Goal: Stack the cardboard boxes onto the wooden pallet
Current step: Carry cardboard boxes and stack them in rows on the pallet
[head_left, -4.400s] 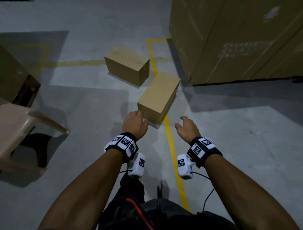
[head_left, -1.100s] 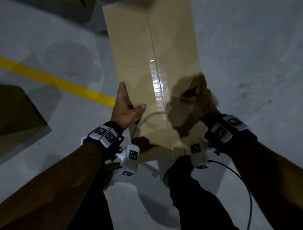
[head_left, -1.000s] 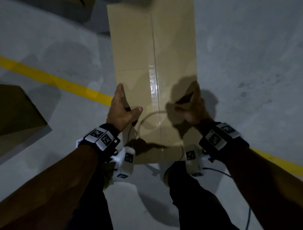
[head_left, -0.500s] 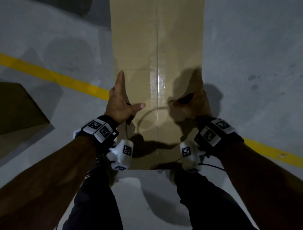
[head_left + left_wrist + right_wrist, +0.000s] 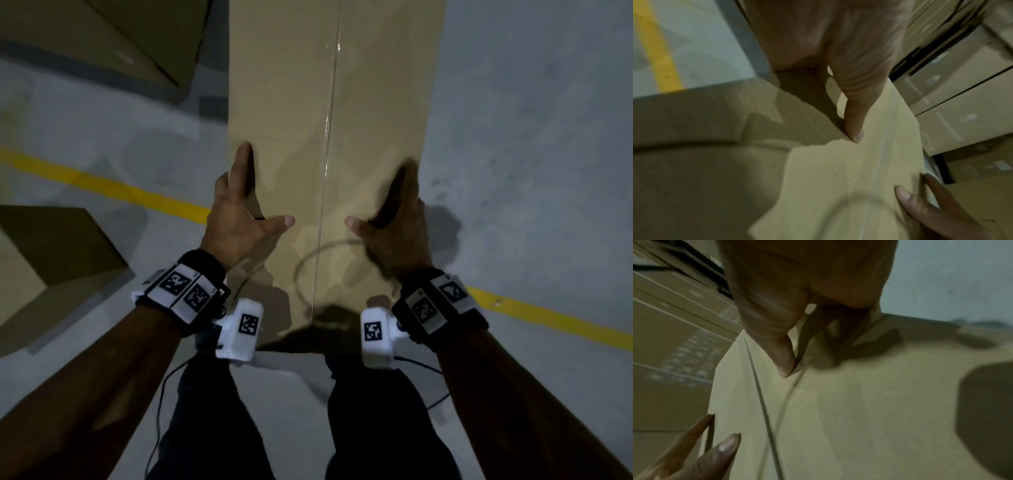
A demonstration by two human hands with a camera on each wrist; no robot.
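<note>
I carry a long tan cardboard box (image 5: 329, 102) lengthwise in front of me, its taped seam running down the top. My left hand (image 5: 239, 212) presses the box's left side, index finger straight along the edge and thumb laid flat on top. On the other side my right hand (image 5: 394, 226) presses in the same way. In the left wrist view the left thumb (image 5: 855, 113) lies on the box (image 5: 838, 170). The right wrist view has the right thumb (image 5: 781, 353) on the box (image 5: 859, 402). No wooden pallet is in view.
A second cardboard box (image 5: 51, 267) sits on the grey floor at my left. Large stacked cartons (image 5: 102, 41) stand ahead on the left, also seen as cartons (image 5: 962, 97) from the left wrist. A yellow floor line (image 5: 102, 186) runs under the carried box.
About four seconds ago both hands were empty, reaching for a box on the floor. Over the last second the held box has swung straight ahead and the right thumb has spread onto its top.
</note>
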